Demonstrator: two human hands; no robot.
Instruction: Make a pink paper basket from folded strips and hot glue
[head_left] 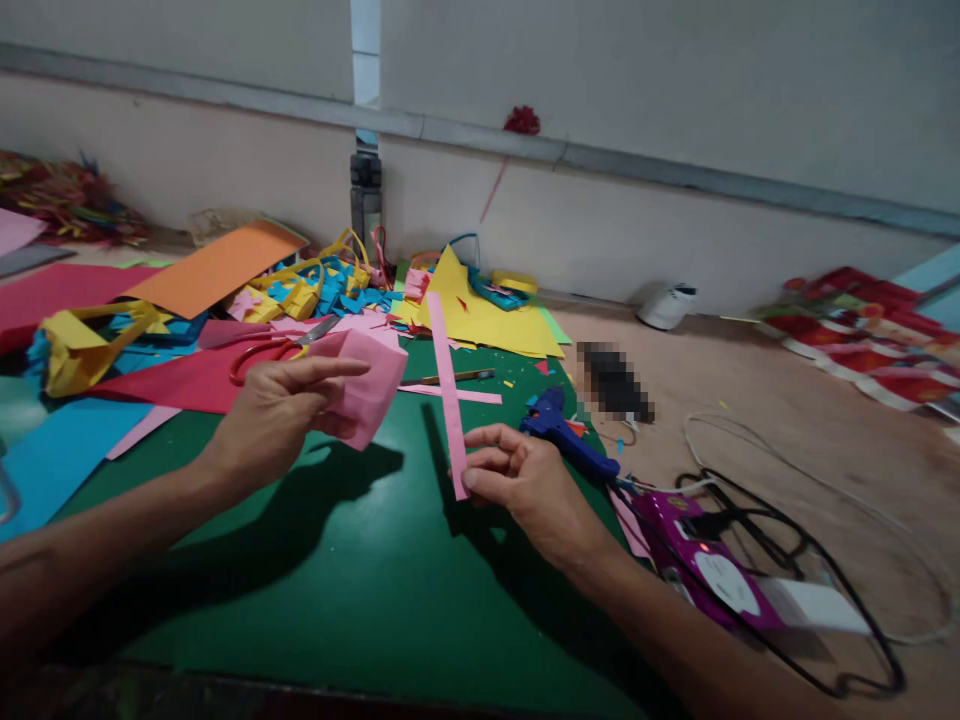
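Over the green table [337,600], my left hand [281,400] grips a folded pink paper piece [375,385], its index finger stretched along the front. My right hand [517,475] pinches the lower end of a narrow pink paper strip [447,390], which stands up slanting a little to the left. Another pink strip [476,397] lies flat behind it, close to a pencil-like stick [454,377]. Just beyond my right hand rests a blue glue gun [566,435]. Red-handled scissors [259,352] lie behind my left hand.
Small yellow and blue paper baskets [97,345] and coloured sheets, among them an orange sheet [221,265] and a yellow sheet [487,320], crowd the far side. A purple power strip [705,555] with looping black cable [832,560] sits at the right. A wall stands behind.
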